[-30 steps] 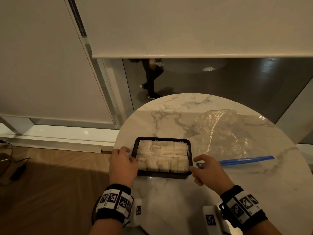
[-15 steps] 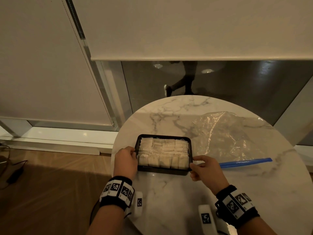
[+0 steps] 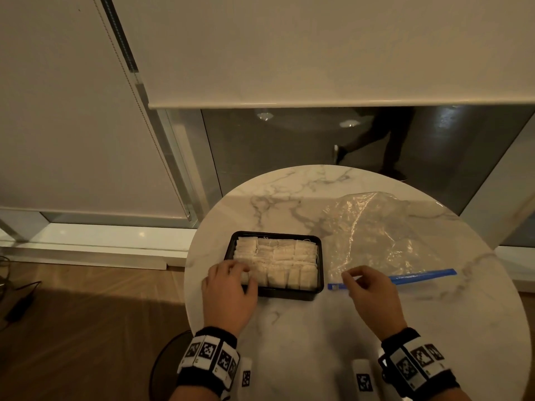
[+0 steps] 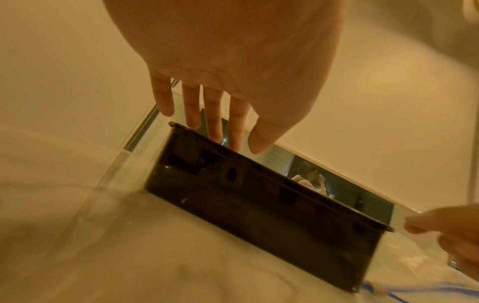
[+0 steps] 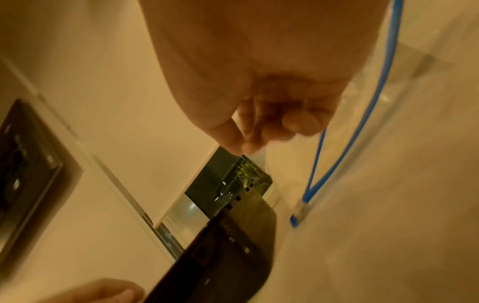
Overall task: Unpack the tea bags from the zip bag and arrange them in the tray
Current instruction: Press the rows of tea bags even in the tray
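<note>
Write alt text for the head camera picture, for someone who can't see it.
A black tray packed with tea bags sits on a round marble table. The left hand rests at its near left corner; the right hand hovers by an empty clear zip bag with a blue seal.

Straight fingers (image 4: 191, 106) over tray (image 4: 259, 205) (black)

Dim warm light; wrist views blurred, amber-tinted; head view edges bowed.
</note>
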Motion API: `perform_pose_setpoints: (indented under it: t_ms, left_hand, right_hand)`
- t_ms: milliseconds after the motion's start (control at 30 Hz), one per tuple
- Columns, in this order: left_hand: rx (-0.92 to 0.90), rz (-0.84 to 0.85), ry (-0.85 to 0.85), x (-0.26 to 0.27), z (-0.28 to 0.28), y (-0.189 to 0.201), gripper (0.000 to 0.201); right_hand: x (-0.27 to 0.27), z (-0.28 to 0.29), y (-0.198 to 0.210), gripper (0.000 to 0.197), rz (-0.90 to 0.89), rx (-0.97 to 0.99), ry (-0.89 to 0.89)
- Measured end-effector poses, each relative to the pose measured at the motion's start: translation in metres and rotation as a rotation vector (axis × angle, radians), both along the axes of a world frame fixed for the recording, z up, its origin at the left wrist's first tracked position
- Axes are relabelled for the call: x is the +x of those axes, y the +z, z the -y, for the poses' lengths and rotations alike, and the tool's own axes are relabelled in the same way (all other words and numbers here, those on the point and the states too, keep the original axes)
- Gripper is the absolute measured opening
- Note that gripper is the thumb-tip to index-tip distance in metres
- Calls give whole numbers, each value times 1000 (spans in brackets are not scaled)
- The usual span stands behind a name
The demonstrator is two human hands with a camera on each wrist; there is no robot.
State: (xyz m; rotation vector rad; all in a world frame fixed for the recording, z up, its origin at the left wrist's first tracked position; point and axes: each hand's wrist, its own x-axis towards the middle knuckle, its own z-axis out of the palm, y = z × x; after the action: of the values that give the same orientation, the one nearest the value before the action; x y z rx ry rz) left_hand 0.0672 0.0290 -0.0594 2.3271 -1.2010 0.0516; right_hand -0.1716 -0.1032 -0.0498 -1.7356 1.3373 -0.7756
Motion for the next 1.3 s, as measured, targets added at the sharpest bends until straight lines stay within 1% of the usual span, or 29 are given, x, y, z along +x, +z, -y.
perform_pose_setpoints:
  t_ms: [33, 67, 100, 133, 167, 200, 233, 267, 333, 400, 500, 633, 767, 800, 933, 1000, 1067, 1133, 1200, 1233, 1267, 1300]
  left_hand:
    - [18, 9, -41, -5, 1, 0, 19]
    - [34, 15, -84, -10, 3, 1, 18]
    - [51, 15, -122, -15, 5, 1, 19]
    - [68, 16, -153, -18, 8, 1, 21]
    - [82, 21, -181, -21, 10, 2, 22]
    - [99, 26, -206, -22, 11, 1, 23]
    - [114, 30, -228, -24, 12, 1, 24]
    - [125, 35, -247, -26, 12, 2, 25]
    - [149, 40, -264, -28, 13, 2, 26]
    - [159, 39, -269, -30, 13, 3, 26]
    - [165, 38, -263, -33, 12, 5, 25]
    - [152, 35, -257, -35, 13, 9, 24]
    - [124, 37, -256, -36, 12, 14, 22]
    - [120, 38, -257, -36, 11, 15, 22]
    - [119, 45, -276, -39, 9, 20, 23]
    - [103, 35, -287, -42, 9, 23, 22]
    - [79, 7, -294, -43, 9, 26, 21]
    - [24, -49, -314, -44, 9, 30, 18]
    - [-66, -143, -341, -45, 10, 35, 16]
    - [-108, -207, -347, -47, 11, 39, 17]
    - [-144, -278, -347, -49, 12, 42, 23]
    - [-179, -355, -343, -51, 12, 47, 33]
  right_hand:
    - [-5, 3, 1, 8, -87, -131, -30]
    - [-9, 7, 2, 15, -214, -264, -41]
    - [-14, 13, 2, 29, -382, -365, -18]
    - [-20, 19, 1, 48, -561, -402, 40]
    - [-25, 25, 1, 64, -718, -366, 106]
    - [-29, 30, 0, 75, -833, -279, 162]
    - [-32, 34, -1, 78, -895, -179, 202]
    - [-35, 38, -6, 77, -919, -87, 235]
    - [-38, 36, -12, 67, -897, 58, 285]
    - [-38, 34, -16, 59, -833, 96, 284]
    - [-38, 37, -17, 46, -854, 28, 244]
    - [-35, 41, -14, 38, -909, -9, 221]
    - [-32, 40, -10, 14, -876, -29, 212]
    - [-32, 40, -10, 11, -860, -31, 215]
    - [-34, 40, -9, 18, -817, -12, 192]
    - [-38, 37, -6, 17, -814, -3, 159]
    - [-44, 36, 2, 14, -813, -50, 101]
    - [-50, 38, 19, 13, -746, -119, 36]
    - [-53, 42, 41, 15, -593, -205, 30]
    - [-53, 43, 53, 18, -505, -256, 70]
    - [-52, 42, 67, 19, -403, -293, 125]
    - [-49, 37, 81, 18, -288, -308, 188]
